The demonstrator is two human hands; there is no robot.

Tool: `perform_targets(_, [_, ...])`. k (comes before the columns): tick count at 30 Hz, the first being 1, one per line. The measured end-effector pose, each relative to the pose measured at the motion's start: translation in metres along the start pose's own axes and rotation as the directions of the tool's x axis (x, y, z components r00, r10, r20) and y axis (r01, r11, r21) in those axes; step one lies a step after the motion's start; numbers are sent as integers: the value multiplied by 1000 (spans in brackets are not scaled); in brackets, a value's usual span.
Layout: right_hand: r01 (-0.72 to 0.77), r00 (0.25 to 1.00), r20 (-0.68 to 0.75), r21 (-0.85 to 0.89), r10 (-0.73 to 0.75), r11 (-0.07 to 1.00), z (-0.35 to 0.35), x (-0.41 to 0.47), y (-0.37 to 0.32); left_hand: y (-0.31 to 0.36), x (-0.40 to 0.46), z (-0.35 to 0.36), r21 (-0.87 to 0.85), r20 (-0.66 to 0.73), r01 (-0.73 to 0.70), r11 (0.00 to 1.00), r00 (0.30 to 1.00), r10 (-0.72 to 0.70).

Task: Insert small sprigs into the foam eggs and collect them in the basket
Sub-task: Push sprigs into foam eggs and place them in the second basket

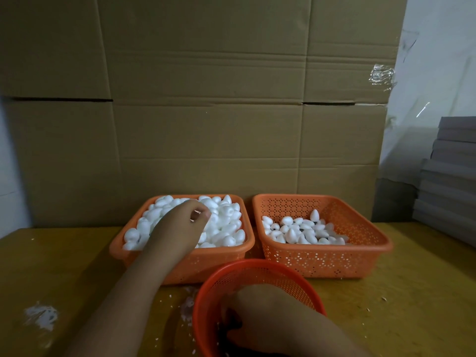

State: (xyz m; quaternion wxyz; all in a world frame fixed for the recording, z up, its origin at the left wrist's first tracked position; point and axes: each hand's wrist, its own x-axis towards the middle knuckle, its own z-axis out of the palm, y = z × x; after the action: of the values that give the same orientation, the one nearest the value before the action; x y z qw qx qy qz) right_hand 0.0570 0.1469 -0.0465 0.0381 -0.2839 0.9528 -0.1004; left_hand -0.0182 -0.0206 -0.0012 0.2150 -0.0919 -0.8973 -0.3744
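Note:
A left orange basket (226, 256) is heaped with plain white foam eggs (226, 222). My left hand (184, 225) reaches over the heap with its fingers curled down at the eggs; whether it holds one is hidden. A right orange basket (334, 261) holds a thinner layer of foam eggs with dark sprigs (304, 231). In front of both stands a round red basket (257, 273). My right hand (265, 320) is inside it, fingers dipping into dark sprigs (231, 322) at the bottom, where the fingertips are lost in the dark.
All baskets stand on a yellow-brown table (64, 279) strewn with white foam crumbs (41, 315). A tall cardboard wall (206, 124) closes the back. A stack of grey boards (448, 189) stands at the right edge.

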Motion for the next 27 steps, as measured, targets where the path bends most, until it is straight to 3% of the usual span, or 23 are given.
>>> perform_targets(4, [2, 1000, -1, -1, -2, 1000, 1, 0, 0, 21, -9, -9, -377, 54, 48, 925, 998, -30])
perform_targets(8, [6, 1000, 3, -4, -6, 1000, 0, 0, -1, 43, -19, -23, -743, 196, 177, 646, 980, -43])
perform_targets(12, [13, 1000, -12, -14, -13, 1000, 0, -2, -1, 54, -26, -40, -862, 251, 216, 460, 968, 16])
perform_targets(27, [8, 1000, 2, -28, -8, 1000, 2, 0, 0, 78, -34, -54, -853, 323, 223, 472, 936, 140])
